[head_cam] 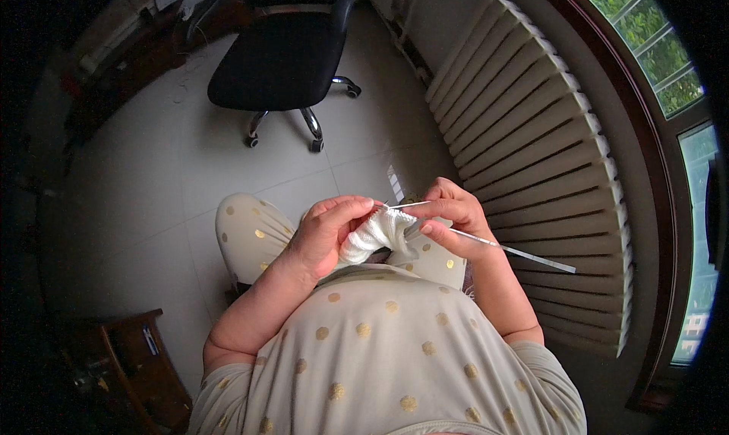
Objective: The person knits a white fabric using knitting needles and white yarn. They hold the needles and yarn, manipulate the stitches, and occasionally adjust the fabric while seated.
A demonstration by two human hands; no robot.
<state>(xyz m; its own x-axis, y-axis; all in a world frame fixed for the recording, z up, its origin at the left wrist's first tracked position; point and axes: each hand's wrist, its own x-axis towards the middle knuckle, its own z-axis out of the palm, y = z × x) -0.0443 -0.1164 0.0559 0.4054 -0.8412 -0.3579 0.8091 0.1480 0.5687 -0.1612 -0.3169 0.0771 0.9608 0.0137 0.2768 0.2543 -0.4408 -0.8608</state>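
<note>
White knitted fabric [370, 236] hangs in folds between my two hands, above my lap. My left hand [330, 224] grips its left side, thumb and index finger pinched at the top edge near a needle tip. My right hand [455, 218] holds the right side, where a row of stitches sits along the edge. One long, thin knitting needle [512, 249] passes under my right fingers and sticks out to the lower right. Another thin needle [413, 205] runs from the stitches toward my right index finger. My palms hide parts of both needles.
A black office chair [279, 65] on chrome castor legs stands ahead on the tiled floor [142, 167]. Close on the right is a ribbed radiator [535, 167] below a barred window [643, 36]. Wooden furniture [142, 372] stands at lower left.
</note>
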